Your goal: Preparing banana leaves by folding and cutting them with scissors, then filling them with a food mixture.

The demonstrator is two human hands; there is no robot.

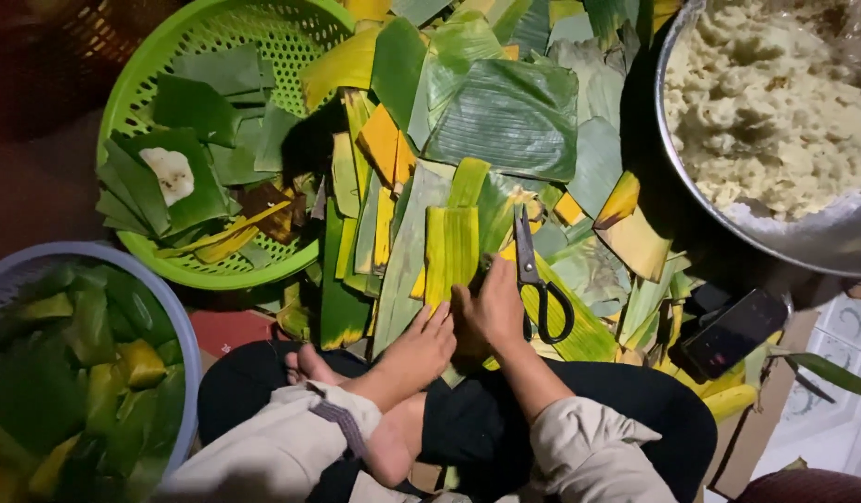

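Note:
I sit cross-legged before a pile of cut banana leaves (505,116). My left hand (421,345) lies with its fingers stretched out, the tips touching the lower end of a yellow-green leaf strip (449,247). My right hand (495,307) is curled on the same strip's lower end, just right of the left hand. Black-handled scissors (539,284) lie on the leaves beside my right hand, blades pointing away from me, and neither hand holds them.
A green plastic basket (291,37) at upper left holds leaf pieces, one with a white lump on it. A grey-blue basket (165,307) at lower left is full of wrapped leaf parcels. A metal bowl (821,242) of pale mash stands at upper right. A dark phone (733,331) lies to the right.

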